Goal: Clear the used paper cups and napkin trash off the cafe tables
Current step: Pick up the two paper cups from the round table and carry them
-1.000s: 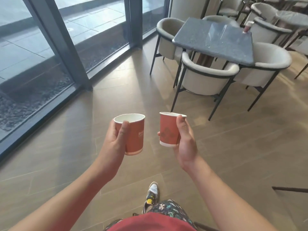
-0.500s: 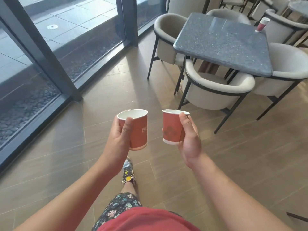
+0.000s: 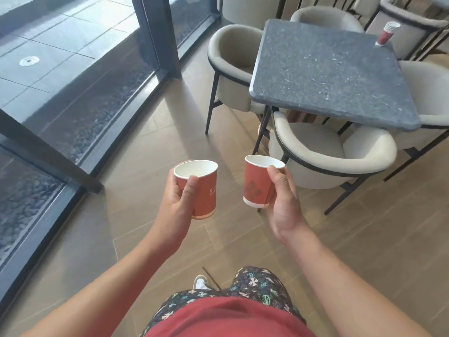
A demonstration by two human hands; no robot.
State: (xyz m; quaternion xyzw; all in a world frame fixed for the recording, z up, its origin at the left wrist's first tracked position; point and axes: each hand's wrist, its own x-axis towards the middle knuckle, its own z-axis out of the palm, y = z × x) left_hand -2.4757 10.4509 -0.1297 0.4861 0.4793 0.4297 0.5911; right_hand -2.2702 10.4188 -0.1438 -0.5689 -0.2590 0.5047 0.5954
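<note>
We see two red paper cups carried in the air over the wood-look floor (image 3: 145,227), not over any table. The left hand (image 3: 176,207) grips the left cup (image 3: 202,193), its thumb laid across the cup's front wall just below the rim and its fingers wrapped round the far side. The right hand (image 3: 283,207) holds the right cup (image 3: 256,184) the same way, thumb tip up at the rim and fingers curled behind. The two cups are side by side but apart, both roughly upright with their mouths up (the left one shows a bare white inside; we cannot see to the bottom of the right one).

Ahead and to the right stands a square grey stone table (image 3: 328,76). At its far right corner we make out a stack of red cups (image 3: 386,34), nested one in another, standing right at the edge. A cream chair (image 3: 332,152) is tucked under the table's near edge, and another chair (image 3: 233,62) sits at its left edge. A glass wall (image 3: 73,69) with dark frames runs along our left.
</note>
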